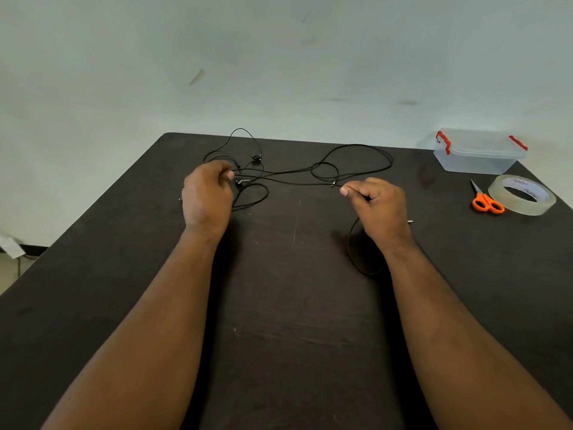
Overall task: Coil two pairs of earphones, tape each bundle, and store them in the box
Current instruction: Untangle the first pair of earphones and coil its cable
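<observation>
Now each hand [207, 193] [376, 201] pinches the tangled earphones [297, 175].

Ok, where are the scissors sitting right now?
In the head view, the orange-handled scissors lie on the dark table at the far right, beside the roll of clear tape and in front of the lidded plastic box.

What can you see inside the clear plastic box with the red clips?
Through the box walls nothing shows inside; it looks empty, lid on. Its far bottom corners are too hazy to be sure.
</observation>
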